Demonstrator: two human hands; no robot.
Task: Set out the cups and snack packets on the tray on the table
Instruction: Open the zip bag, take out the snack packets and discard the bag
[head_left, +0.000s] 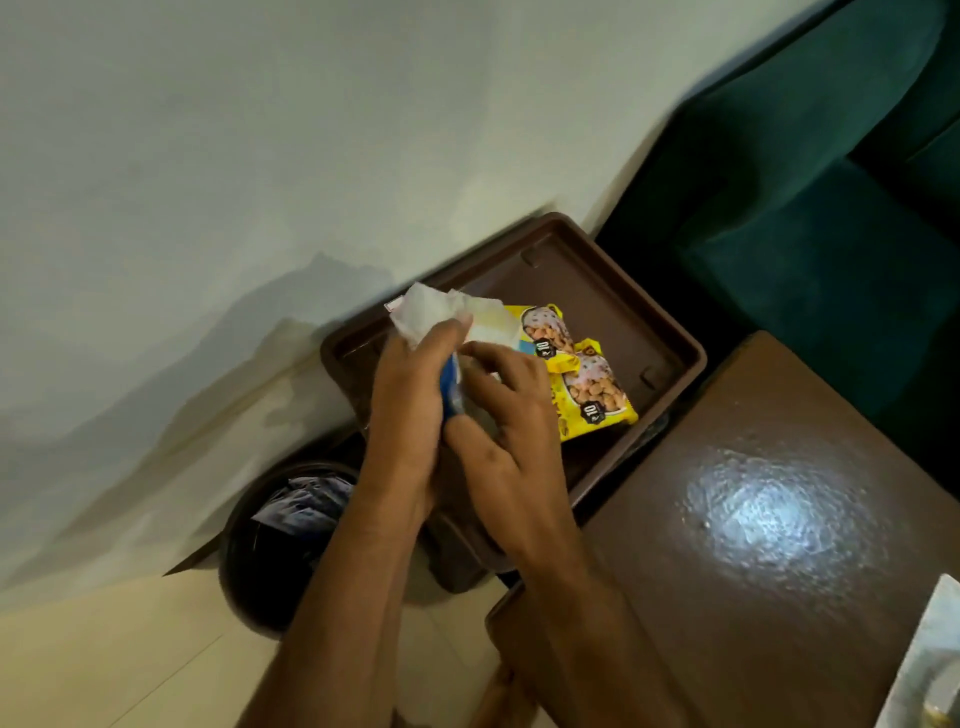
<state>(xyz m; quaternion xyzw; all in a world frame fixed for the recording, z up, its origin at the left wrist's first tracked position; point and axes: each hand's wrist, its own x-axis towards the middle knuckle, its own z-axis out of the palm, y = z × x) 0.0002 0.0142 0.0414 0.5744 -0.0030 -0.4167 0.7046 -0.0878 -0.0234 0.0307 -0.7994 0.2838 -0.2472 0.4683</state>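
Both hands, left (410, 395) and right (504, 415), grip a white-and-blue packet (441, 312). Behind it, two yellow snack packets (582, 374) lie on the brown tray (623, 296).

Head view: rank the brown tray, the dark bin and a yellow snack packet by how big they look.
1. Brown tray
2. Dark bin, partly hidden by the arms and nearer the camera, so unsure
3. Yellow snack packet, clearly smallest

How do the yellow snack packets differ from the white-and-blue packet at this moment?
The yellow snack packets lie flat in the brown tray; the white-and-blue packet is held above it by the left hand and right hand. The yellow ones show fully, with nut pictures; the white-and-blue one is crumpled and partly hidden by fingers. Both look like thin flexible wrappers.
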